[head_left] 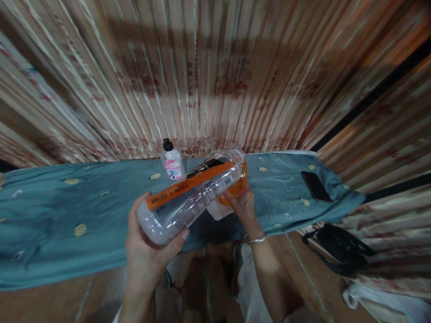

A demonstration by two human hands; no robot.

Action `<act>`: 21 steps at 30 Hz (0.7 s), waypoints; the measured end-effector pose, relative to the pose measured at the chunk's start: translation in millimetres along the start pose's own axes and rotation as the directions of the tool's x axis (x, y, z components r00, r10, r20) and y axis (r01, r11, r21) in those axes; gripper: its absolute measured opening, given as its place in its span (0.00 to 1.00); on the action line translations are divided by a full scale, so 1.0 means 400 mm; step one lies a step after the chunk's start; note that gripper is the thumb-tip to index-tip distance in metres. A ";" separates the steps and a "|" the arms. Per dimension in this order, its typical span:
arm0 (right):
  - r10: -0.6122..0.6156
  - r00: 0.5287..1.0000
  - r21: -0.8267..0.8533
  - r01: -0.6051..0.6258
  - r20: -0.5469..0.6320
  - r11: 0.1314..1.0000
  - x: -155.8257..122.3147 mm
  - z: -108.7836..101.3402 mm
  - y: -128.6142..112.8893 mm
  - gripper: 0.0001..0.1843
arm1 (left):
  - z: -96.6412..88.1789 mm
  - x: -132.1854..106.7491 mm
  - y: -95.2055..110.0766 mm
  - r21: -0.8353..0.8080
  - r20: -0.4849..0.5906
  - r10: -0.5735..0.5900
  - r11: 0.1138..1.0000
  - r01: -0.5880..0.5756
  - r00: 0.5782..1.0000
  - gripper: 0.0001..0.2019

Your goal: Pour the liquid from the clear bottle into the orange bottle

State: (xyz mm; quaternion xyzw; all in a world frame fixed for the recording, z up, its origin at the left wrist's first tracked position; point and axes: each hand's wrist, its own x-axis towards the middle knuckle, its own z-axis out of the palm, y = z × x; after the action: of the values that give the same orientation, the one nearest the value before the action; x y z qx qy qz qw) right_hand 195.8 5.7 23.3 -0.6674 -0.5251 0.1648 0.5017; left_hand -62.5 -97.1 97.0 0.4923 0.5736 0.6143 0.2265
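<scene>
So I've got a clear bottle with an orange and black label in my left hand, fingers wrapped round its base and thumb pressed along the near side. It's held up over the middle of the desk, tilted so the neck points toward the back edge and the right end. My right hand has its fingers gripping an amber container, right by the bottle's mouth. Lighting's pretty dim and the bottle's blocking half of it, so I honestly can't tell whether the mouth touches the container or just sits in front of it. There's a white piece just under that, partly hidden too. Silver bracelet on my right wrist, btw.

As for the rest of the desk, it's covered in teal cloth with little yellow prints. A pump bottle with a black top and pink label stands upright near the back edge, left of the amber container. My phone-looking black slab lies flat toward the right end. Black bag on the floor, off the front right corner.
</scene>
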 end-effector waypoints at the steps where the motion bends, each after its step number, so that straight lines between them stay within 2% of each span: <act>1: -0.003 1.000 0.006 0.003 0.004 1.000 0.000 -0.001 -0.001 0.42 | 0.000 -0.001 0.002 0.001 0.002 0.003 1.000 -0.003 1.000 0.52; 10: -0.001 1.000 0.051 0.001 -0.004 0.999 -0.004 -0.005 -0.013 0.39 | 0.008 -0.007 0.042 -0.027 0.011 -0.085 0.996 0.085 0.996 0.52; 21: 0.012 1.000 0.048 -0.012 -0.003 0.999 -0.003 -0.005 -0.012 0.40 | 0.007 -0.008 0.044 -0.007 0.005 -0.071 0.997 0.071 0.997 0.51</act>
State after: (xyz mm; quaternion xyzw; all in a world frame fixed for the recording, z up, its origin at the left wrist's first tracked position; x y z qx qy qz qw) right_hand 194.5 3.5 27.8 -0.6587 -0.5161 0.1789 0.5174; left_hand -53.8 -102.5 111.8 0.4721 0.5879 0.6069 0.2514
